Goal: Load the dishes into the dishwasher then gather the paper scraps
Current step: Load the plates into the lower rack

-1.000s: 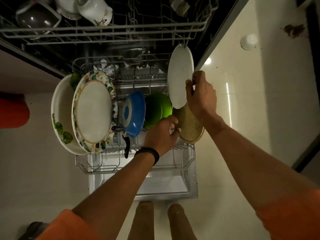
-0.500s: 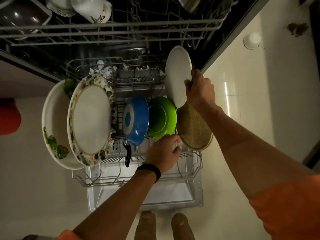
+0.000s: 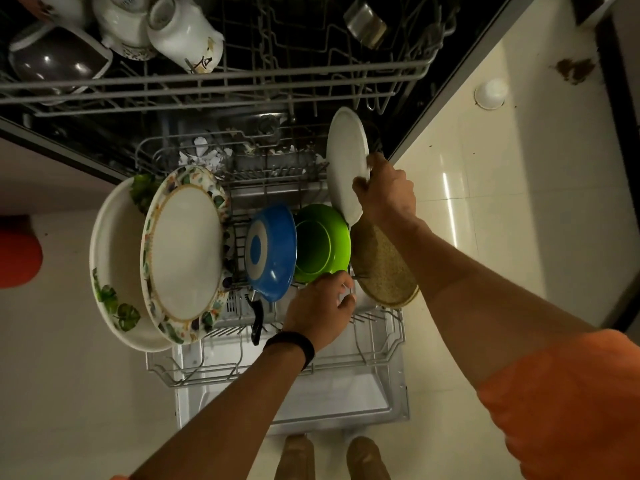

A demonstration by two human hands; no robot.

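Observation:
The lower dishwasher rack (image 3: 381, 344) is pulled out. It holds a large leaf-print plate (image 3: 114, 265), a floral-rimmed plate (image 3: 183, 251), a blue bowl (image 3: 272, 251), a green bowl (image 3: 318, 244) and a speckled tan plate (image 3: 384, 271), all on edge. My right hand (image 3: 384, 192) grips the right rim of a plain white plate (image 3: 346, 161), held upright above the rack behind the tan plate. My left hand (image 3: 318, 310) is below the green bowl, its fingertips pinched on a thin wire tine. White paper scraps (image 3: 207, 155) lie at the rack's back.
The upper rack (image 3: 242, 77) juts out overhead with white mugs (image 3: 183, 32), a dark bowl (image 3: 55, 60) and a metal cup (image 3: 365, 22). A black-handled utensil (image 3: 257, 323) hangs near the blue bowl. The open door (image 3: 329, 396) lies by my feet. A small white cup (image 3: 490, 93) sits on the right floor.
My left hand has drawn back from between the green bowl and tan plate to the tines in front. My right hand still holds the white plate, slightly lower on its rim.

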